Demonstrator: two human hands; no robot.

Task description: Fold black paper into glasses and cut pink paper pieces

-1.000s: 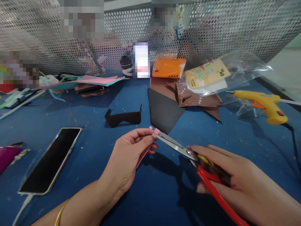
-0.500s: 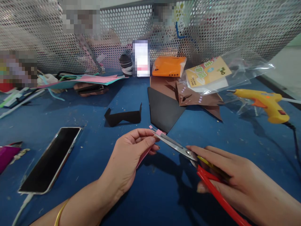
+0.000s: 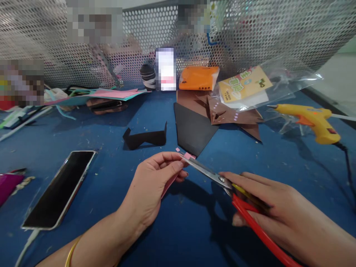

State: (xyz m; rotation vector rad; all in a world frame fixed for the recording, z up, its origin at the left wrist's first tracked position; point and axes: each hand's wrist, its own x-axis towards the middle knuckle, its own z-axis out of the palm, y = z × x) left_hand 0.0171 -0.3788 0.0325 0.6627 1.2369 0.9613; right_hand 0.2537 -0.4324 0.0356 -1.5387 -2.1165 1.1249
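Between thumb and fingers, my left hand (image 3: 155, 181) pinches a pink paper strip (image 3: 169, 185), mostly hidden behind the palm. Red-and-yellow scissors (image 3: 207, 173) are in my right hand (image 3: 272, 207), their blades nearly together with the tips at my left fingertips. Small pink paper pieces (image 3: 190, 156) lie just beyond the blades, by the lower corner of a black sheet (image 3: 194, 129). Beyond my left hand, a folded black paper shape (image 3: 146, 139) stands on the blue table.
A phone (image 3: 59, 189) with a white cable lies at left. Brown paper (image 3: 230, 115), an orange packet (image 3: 198, 78) and a plastic bag (image 3: 289, 85) are at the back. A yellow glue gun (image 3: 311, 120) lies at right. Perforated metal (image 3: 150, 29) spans the back.
The scissors and my right hand have shifted very slightly left. My left hand keeps its pinch in nearly the same place.
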